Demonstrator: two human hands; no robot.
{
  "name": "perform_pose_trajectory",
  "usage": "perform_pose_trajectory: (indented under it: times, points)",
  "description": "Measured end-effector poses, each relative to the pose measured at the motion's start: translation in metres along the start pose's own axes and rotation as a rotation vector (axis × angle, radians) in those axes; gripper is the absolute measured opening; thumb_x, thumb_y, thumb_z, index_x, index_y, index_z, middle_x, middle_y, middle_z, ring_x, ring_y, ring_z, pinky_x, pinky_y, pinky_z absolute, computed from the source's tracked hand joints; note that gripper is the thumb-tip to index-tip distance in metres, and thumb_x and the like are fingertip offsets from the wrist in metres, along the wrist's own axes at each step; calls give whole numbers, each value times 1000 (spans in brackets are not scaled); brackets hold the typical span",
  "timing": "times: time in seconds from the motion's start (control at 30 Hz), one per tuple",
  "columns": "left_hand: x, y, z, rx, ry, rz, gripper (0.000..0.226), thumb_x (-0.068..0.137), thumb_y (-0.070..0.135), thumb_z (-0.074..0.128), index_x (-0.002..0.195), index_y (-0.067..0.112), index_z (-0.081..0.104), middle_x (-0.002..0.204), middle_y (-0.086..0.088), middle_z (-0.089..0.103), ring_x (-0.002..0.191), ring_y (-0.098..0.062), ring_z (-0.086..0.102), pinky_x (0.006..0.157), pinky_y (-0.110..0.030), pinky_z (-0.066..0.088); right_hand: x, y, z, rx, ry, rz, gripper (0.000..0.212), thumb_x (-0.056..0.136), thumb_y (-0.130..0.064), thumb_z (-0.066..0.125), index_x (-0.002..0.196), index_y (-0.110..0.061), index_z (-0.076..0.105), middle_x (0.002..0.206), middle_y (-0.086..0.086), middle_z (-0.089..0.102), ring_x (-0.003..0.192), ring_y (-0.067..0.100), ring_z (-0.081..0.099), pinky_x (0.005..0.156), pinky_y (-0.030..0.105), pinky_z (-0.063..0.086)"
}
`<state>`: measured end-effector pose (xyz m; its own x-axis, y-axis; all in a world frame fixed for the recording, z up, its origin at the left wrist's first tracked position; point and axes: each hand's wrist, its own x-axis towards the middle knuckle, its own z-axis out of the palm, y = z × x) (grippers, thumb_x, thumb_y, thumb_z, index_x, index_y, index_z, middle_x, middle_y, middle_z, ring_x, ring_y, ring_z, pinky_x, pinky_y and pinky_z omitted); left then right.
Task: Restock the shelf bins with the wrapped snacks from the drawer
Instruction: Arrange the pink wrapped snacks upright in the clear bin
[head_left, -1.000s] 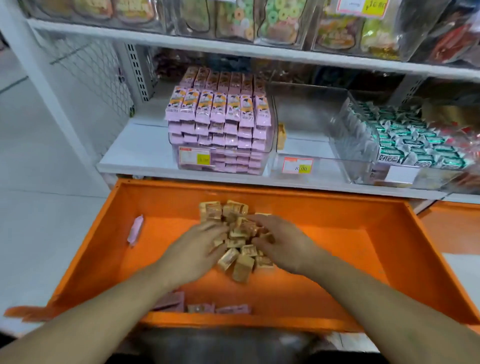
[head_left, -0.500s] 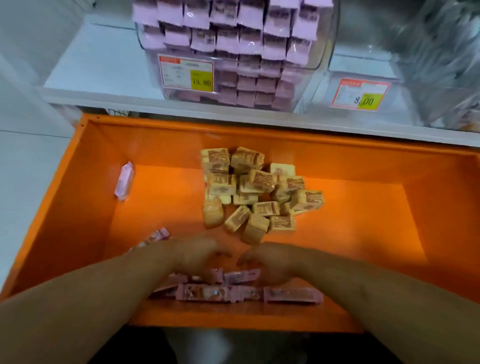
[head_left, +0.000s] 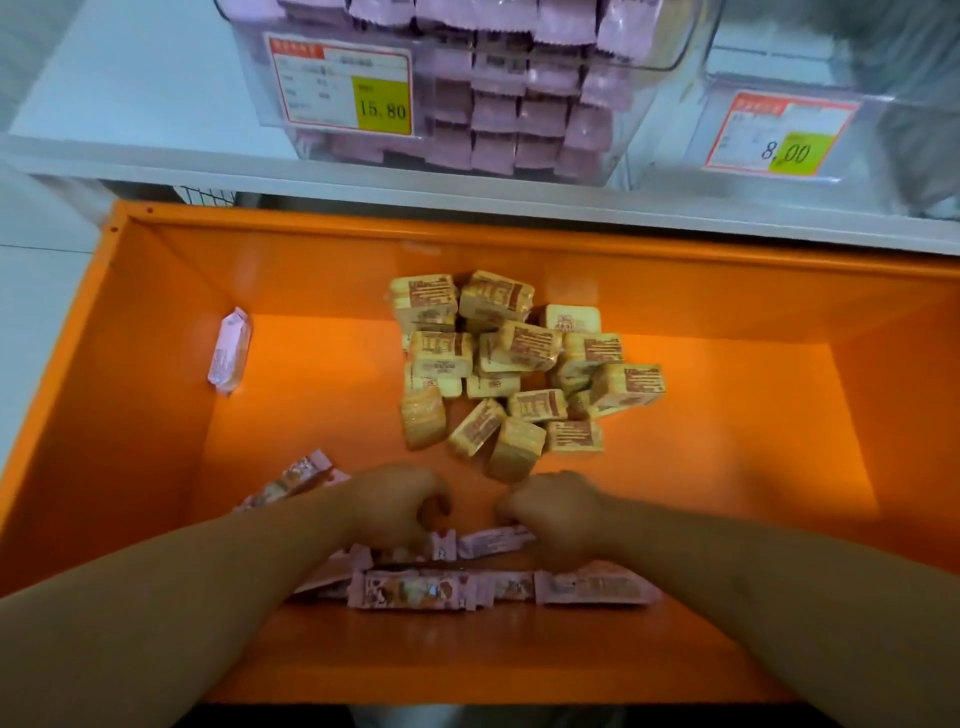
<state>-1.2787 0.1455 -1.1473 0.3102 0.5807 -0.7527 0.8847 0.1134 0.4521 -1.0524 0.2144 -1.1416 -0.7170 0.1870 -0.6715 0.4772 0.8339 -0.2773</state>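
Observation:
An orange drawer (head_left: 156, 415) is pulled out below the shelf. A heap of tan wrapped snacks (head_left: 514, 364) lies in its middle. Pink wrapped snacks (head_left: 415, 590) lie in a row along the near side. My left hand (head_left: 395, 506) curls down over the pink packs there, its fingertips hidden. My right hand (head_left: 556, 512) curls beside it and grips one pink pack (head_left: 493, 540). One more pink pack (head_left: 231, 351) leans on the left wall. On the shelf, a clear bin (head_left: 467, 104) is stacked with pink packs.
A white shelf edge (head_left: 467, 200) runs above the drawer. The pink bin carries a price tag (head_left: 343, 85) reading 15.80. A second clear bin with an 8.00 tag (head_left: 779, 135) stands to the right. Bare orange floor shows at the drawer's right (head_left: 753, 441).
Both hands left the tan heap and came back to the pink packs at the near side. The view dropped and closed in on the drawer. Fingers have curled tighter over the packs.

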Motion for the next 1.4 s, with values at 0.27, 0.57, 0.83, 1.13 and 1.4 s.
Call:
perform_pose_trajectory:
  times: [0.27, 0.57, 0.83, 1.13, 1.4]
  points:
    - [-33, 35, -47, -374, 348, 18, 24, 80, 37, 89, 96, 32, 72, 98, 12, 68, 90, -5, 65, 73, -22, 52, -72, 15, -69, 340, 83, 177, 40, 93, -26, 75, 131, -25, 64, 117, -6, 66, 100, 16, 63, 80, 35, 56]
    - [-165, 126, -140, -833, 649, 147, 28, 85, 21, 85, 108, 11, 73, 104, -16, 75, 98, -27, 76, 81, -48, 65, -193, 6, -154, 959, 506, 205, 30, 82, -19, 74, 111, -27, 70, 92, 2, 76, 77, 18, 63, 69, 37, 46]
    - [-237, 171, -151, -1119, 849, 260, 28, 85, 26, 84, 98, 6, 70, 86, -12, 77, 78, -28, 75, 78, -59, 63, -228, -73, -187, 1556, 790, -111, 35, 98, 2, 55, 126, -14, 69, 89, 19, 69, 75, 28, 60, 66, 35, 50]
    - [-237, 189, -159, -1235, 933, 238, 27, 90, 26, 79, 108, 8, 71, 94, -14, 78, 87, -35, 76, 69, -49, 66, -213, -85, -208, 1328, 954, -16, 23, 94, -7, 76, 115, -14, 70, 96, 9, 71, 78, 24, 72, 66, 28, 54]
    - [-224, 175, -180, -1194, 1022, 184, 22, 86, 44, 81, 98, 27, 73, 109, -18, 72, 86, -45, 75, 68, -58, 64, -205, -66, -226, 1458, 904, -90, 47, 96, 2, 69, 135, -21, 58, 107, 17, 78, 86, 28, 71, 83, 37, 57]
